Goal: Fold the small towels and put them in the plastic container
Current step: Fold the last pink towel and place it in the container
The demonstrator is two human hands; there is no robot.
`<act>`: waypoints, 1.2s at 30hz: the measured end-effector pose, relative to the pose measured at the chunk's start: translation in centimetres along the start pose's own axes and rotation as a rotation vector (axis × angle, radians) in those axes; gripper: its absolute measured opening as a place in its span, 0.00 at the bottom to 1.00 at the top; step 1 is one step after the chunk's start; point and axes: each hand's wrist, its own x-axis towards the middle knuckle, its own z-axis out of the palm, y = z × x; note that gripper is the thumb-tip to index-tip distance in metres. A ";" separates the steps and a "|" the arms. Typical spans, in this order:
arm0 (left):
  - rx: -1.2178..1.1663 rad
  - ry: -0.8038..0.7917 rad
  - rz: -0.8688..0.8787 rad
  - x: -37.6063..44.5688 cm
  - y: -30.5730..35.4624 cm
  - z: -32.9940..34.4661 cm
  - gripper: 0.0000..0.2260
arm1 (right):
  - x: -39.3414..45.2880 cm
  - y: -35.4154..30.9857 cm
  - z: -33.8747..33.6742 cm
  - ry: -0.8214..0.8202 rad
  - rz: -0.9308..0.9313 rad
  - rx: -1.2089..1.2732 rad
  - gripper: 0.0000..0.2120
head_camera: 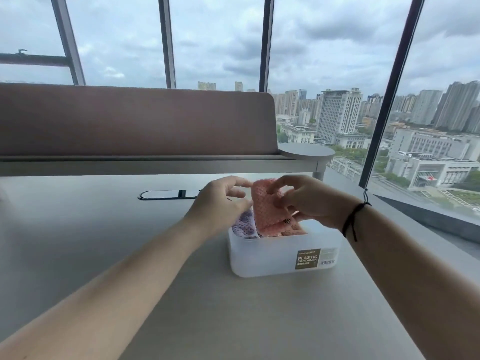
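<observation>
Both hands hold a pink towel (265, 203) over the plastic container (280, 258) on the grey table (104, 229): right hand (309, 201) pinching, left hand (220, 203) touching its edge. Big windows (215, 40) show tall buildings.

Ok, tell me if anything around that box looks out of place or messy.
Nothing is spilled or damaged. The one untidy bit: the pink towel sticks up well above the rim of the plastic box, pinched by the right hand, not yet tucked in. A purple towel sits inside at the left, by the left hand.
</observation>
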 end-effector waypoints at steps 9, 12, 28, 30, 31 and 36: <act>0.107 0.108 -0.093 1.3 -5.1 2.7 0.14 | 4.1 4.1 0.8 -0.127 0.168 -0.409 0.15; 0.038 0.095 -0.124 1.4 -5.5 3.0 0.14 | 4.1 4.1 1.0 -0.125 0.141 -0.425 0.11; -0.234 0.094 -0.275 -6.8 -7.5 -6.2 0.21 | -0.9 4.4 6.5 0.285 -0.109 0.125 0.11; -0.316 0.152 -0.290 -8.5 -8.2 -7.9 0.30 | -1.8 3.8 8.4 0.203 -0.051 0.330 0.14; -0.342 0.172 -0.308 -9.2 -8.7 -8.8 0.34 | -2.2 3.4 9.2 0.168 -0.021 0.408 0.16; -0.588 0.198 -0.357 -10.5 -10.1 -11.2 0.16 | -2.8 2.1 12.5 0.187 0.091 0.649 0.22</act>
